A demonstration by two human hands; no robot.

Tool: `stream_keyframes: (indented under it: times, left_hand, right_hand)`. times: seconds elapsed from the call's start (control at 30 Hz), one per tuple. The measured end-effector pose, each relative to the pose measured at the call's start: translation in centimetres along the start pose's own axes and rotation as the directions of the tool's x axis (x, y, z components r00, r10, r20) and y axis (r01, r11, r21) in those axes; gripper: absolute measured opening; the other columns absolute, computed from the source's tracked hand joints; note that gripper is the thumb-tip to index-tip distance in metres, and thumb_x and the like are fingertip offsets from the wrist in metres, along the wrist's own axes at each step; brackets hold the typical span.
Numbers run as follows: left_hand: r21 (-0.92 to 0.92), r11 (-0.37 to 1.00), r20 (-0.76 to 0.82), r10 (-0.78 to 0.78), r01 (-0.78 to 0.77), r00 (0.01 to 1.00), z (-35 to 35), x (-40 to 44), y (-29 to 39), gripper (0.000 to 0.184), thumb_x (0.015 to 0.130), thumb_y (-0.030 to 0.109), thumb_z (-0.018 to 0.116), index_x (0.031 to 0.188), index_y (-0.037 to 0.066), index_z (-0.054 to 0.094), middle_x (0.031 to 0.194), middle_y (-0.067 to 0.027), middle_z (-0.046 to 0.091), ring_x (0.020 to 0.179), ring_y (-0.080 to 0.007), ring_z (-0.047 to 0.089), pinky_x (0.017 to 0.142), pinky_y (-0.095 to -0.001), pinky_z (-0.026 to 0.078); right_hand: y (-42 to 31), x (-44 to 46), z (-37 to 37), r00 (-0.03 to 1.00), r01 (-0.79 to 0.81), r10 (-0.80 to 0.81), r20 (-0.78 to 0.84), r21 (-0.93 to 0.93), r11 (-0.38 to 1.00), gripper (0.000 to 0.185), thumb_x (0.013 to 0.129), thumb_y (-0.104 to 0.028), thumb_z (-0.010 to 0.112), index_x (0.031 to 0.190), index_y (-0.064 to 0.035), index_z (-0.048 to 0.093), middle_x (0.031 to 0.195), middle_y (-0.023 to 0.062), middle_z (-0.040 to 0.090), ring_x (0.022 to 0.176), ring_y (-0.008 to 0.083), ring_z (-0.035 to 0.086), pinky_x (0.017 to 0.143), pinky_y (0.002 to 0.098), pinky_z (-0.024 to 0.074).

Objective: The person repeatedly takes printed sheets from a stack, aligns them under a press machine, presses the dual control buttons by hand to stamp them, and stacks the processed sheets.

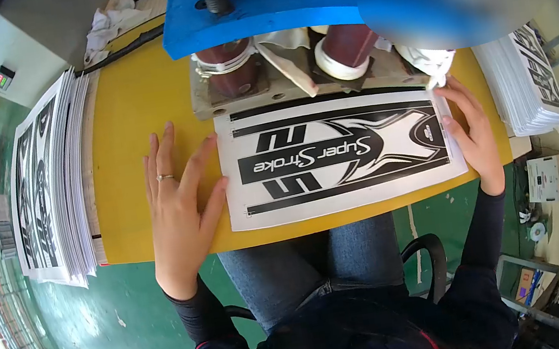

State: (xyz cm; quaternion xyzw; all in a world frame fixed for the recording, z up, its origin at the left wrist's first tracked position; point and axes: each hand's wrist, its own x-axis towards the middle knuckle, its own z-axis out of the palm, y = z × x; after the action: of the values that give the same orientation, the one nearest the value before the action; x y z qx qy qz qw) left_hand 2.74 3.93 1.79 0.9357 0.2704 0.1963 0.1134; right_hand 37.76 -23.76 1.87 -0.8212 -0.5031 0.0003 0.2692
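Observation:
A white printed sheet (340, 201) with black "Super Stroke" graphics lies flat on the yellow tabletop, upside down from where I sit. Its far edge reaches the metal base of a blue press. My left hand (180, 203), with a ring on one finger, rests on the table with fingers spread; the thumb and index tip meet the sheet's left edge. At the opposite end, my right hand (470, 130) has its fingertips and thumb apart against the sheet's right edge, near the corner. Neither hand lifts the sheet.
The blue press plate (265, 23) overhangs the far side, above dark red cylinders (230, 74) and a metal base (204, 96). Stacks of printed sheets stand left (56, 184) and right (524, 86). A yellow tabletop (117, 111) ends just before my lap.

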Motion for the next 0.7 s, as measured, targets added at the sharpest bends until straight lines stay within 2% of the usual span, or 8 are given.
stream_keyframes:
  times: [0.03,0.13,0.33,0.43,0.7]
  left_hand:
    - [-0.03,1.0,-0.009,0.003,-0.003,1.0,0.1,0.0,-0.1,0.042,0.096,0.021,0.063,0.137,0.023,0.064,0.155,-0.025,0.04,0.146,-0.0514,0.031,0.12,-0.0579,0.026]
    - [0.058,0.998,0.043,-0.006,0.004,0.999,-0.1,-0.1,0.1,0.044,0.095,0.016,0.057,0.138,0.019,0.064,0.16,-0.0207,0.037,0.15,-0.0472,0.027,0.122,-0.0551,0.022]
    - [0.065,0.998,0.049,-0.023,0.02,0.999,0.0,0.2,0.4,0.048,0.093,0.012,0.054,0.14,0.02,0.063,0.159,-0.0231,0.038,0.148,-0.0476,0.03,0.122,-0.0557,0.021]
    - [0.034,0.999,0.032,-0.007,0.006,0.999,0.1,0.2,0.0,0.046,0.092,0.017,0.059,0.137,0.023,0.066,0.155,-0.0271,0.041,0.144,-0.0508,0.035,0.12,-0.0574,0.025]
    - [0.022,1.0,0.032,-0.013,0.012,0.999,0.1,0.3,0.1,0.047,0.091,0.016,0.06,0.137,0.023,0.066,0.154,-0.0263,0.043,0.142,-0.0503,0.038,0.12,-0.0561,0.026]
  right_hand:
    - [0.1,0.0,0.0,1.0,-0.001,0.001,0.0,0.021,1.0,0.041,0.091,-0.02,0.063,0.131,-0.0099,0.063,0.15,0.0212,0.051,0.142,0.0386,0.044,0.118,0.0452,0.0312]
    - [0.1,-0.1,0.1,1.0,0.004,-0.004,-0.008,0.009,1.0,0.043,0.091,-0.016,0.06,0.134,-0.0056,0.06,0.149,0.0222,0.051,0.141,0.0385,0.045,0.118,0.0441,0.0311]
    - [0.4,0.0,0.1,1.0,-0.029,0.029,0.001,0.006,1.0,0.047,0.09,-0.018,0.061,0.135,-0.0043,0.059,0.15,0.0218,0.05,0.141,0.0378,0.046,0.118,0.0436,0.0312]
    - [0.9,-0.1,0.1,1.0,-0.014,0.014,0.002,0.005,1.0,0.047,0.09,-0.02,0.062,0.135,-0.0045,0.061,0.151,0.0212,0.051,0.141,0.0377,0.046,0.118,0.044,0.0319]
    - [1.2,0.0,0.2,1.0,0.011,-0.011,-0.007,-0.01,1.0,0.047,0.091,-0.023,0.063,0.135,-0.0047,0.062,0.151,0.0204,0.051,0.141,0.0373,0.048,0.117,0.0448,0.034]
